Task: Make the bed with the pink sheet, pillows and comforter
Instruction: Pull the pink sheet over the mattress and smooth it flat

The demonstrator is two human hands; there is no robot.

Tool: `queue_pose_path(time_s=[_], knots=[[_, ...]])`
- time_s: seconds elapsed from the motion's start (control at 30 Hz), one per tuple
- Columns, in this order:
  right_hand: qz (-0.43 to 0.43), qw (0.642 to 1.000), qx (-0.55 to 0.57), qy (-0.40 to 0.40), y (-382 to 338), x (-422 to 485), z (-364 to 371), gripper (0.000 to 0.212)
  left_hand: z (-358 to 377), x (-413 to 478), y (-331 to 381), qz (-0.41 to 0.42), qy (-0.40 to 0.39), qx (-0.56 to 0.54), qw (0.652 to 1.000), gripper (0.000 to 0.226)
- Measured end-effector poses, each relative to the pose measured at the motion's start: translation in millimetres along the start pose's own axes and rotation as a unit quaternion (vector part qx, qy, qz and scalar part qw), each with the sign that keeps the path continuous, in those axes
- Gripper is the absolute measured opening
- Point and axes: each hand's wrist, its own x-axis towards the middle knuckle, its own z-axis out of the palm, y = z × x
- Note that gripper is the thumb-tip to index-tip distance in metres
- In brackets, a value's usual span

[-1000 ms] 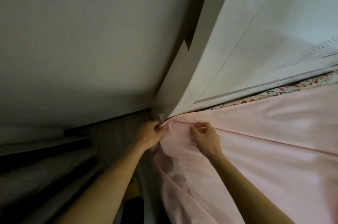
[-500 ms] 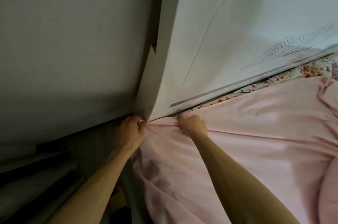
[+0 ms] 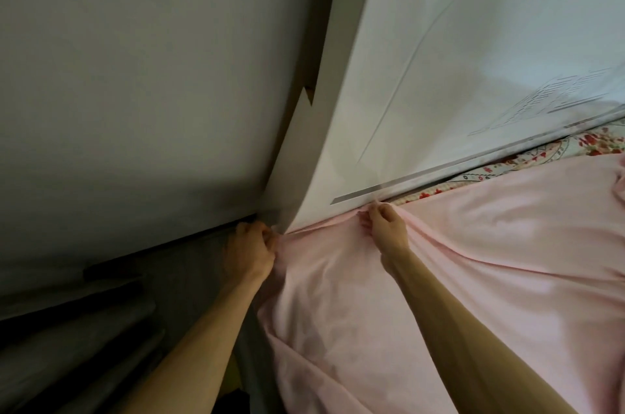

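Observation:
The pink sheet [image 3: 480, 271] covers the bed on the right and hangs down over its corner in folds. My left hand [image 3: 250, 249] grips the sheet's corner at the bottom end of the white headboard [image 3: 456, 58]. My right hand [image 3: 387, 227] pinches a bunch of the sheet's top edge against the foot of the headboard. A strip of floral-patterned mattress [image 3: 527, 163] shows between the sheet's edge and the headboard. No pillows or comforter are in view.
A grey wall [image 3: 135, 75] fills the left, close to the bed's corner. Dark grey curtain-like fabric [image 3: 67, 339] hangs at the lower left. The gap between bed and wall is narrow and dim.
My right hand has slid to the right along the headboard with the sheet's edge. My left hand stays at the corner. The view has shifted.

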Motion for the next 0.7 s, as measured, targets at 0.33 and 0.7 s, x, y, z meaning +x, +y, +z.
queue_pose_path(time_s=[0.33,0.7], knots=[[-0.151,0.841,-0.511,-0.097,26,-19,2,0.065,29,-40,-9,-0.054,0.059,-0.138,0.987,0.039],[-0.132,0.806,-0.566,-0.112,27,-5,3,0.063,43,-34,3,0.032,-0.185,-0.119,0.975,0.064]])
